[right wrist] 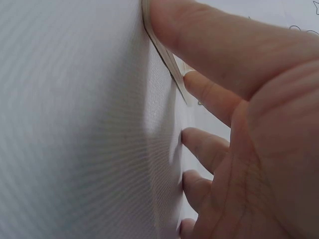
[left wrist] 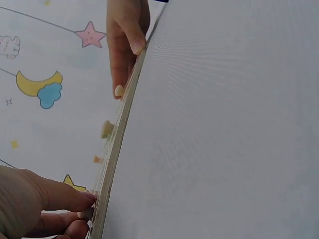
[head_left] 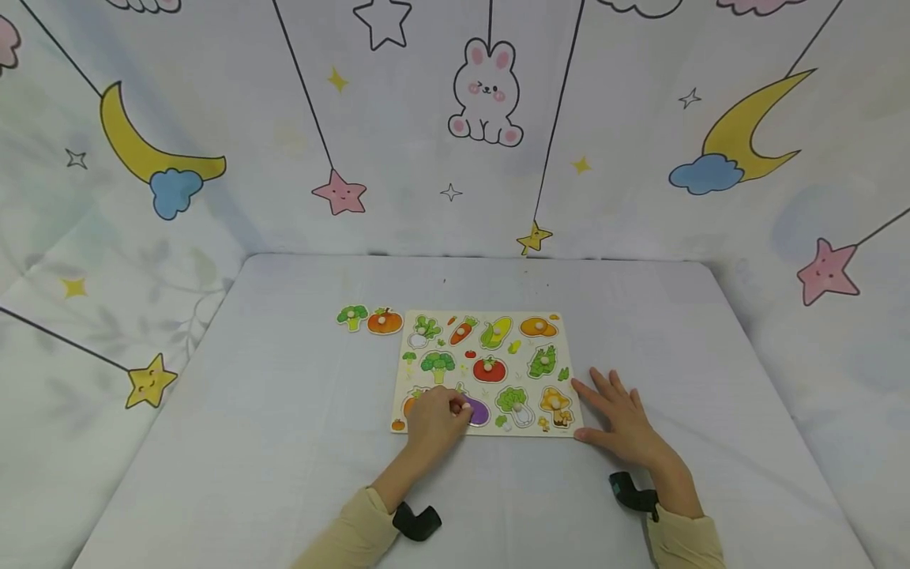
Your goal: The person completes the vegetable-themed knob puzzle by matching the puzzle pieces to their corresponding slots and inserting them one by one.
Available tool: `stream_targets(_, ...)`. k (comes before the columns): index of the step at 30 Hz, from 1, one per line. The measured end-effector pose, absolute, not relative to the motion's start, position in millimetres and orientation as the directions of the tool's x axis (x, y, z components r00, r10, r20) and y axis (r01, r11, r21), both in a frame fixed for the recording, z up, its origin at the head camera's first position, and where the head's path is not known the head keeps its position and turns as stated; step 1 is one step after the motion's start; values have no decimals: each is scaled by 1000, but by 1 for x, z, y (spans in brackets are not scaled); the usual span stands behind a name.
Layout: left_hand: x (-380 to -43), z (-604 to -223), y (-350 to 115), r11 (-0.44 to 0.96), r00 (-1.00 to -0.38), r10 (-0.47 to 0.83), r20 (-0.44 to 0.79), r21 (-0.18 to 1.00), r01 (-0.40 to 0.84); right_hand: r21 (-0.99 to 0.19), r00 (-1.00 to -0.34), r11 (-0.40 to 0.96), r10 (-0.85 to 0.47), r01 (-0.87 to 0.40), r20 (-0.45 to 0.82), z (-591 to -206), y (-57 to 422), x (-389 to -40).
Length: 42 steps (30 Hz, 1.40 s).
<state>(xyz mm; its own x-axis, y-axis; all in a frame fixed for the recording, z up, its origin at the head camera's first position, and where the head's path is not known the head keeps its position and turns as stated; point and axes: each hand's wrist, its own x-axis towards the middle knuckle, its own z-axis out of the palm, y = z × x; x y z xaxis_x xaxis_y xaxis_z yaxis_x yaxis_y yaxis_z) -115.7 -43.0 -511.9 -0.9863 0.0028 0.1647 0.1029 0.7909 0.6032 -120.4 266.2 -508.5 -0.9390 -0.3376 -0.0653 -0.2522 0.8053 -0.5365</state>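
Note:
A wooden vegetable peg puzzle board [head_left: 455, 427] lies flat on the table, its pieces fitted with small knobs. My left hand [head_left: 437, 419] is over the lower left of the board, and thumb and fingers pinch the knob of the purple eggplant piece [head_left: 479, 411]. In the left wrist view the thumb [left wrist: 70, 195] bends toward that knob, right against the board. At the board's right edge my right hand [head_left: 626, 423] rests with fingers spread, the thumb touching the lower right corner. The left hand partly hides an orange pumpkin picture [head_left: 408, 405].
Off the board's upper left corner lie a loose broccoli piece [head_left: 351, 318] and a loose pumpkin piece [head_left: 385, 322]. A white cloth covers the table [head_left: 270, 442]. Behind it stands a fabric backdrop [head_left: 419, 118] printed with moons, stars and a rabbit.

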Motion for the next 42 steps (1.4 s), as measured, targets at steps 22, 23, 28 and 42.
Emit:
stream_targets(22, -116, -500, -52, 781, -994, 18, 112, 619, 84, -552, -937, 790, -346, -268, -41, -511, 267, -120)
stream_targets(23, -118, -496, -56, 776, -994, 9, 111, 626, 77, -551, -937, 789, -348, -272, -36, -511, 267, -120)
stream_targets(28, -142, -479, -90, 745, -970, -88, 227, 661, 87, -551, -937, 785, -350, -283, -18, -510, 267, -120)
stream_targets(42, -228, -498, -164, 678, -900, -355, 252, 733, -62, -553, -936, 779, -351, -296, 8, -513, 268, -119)
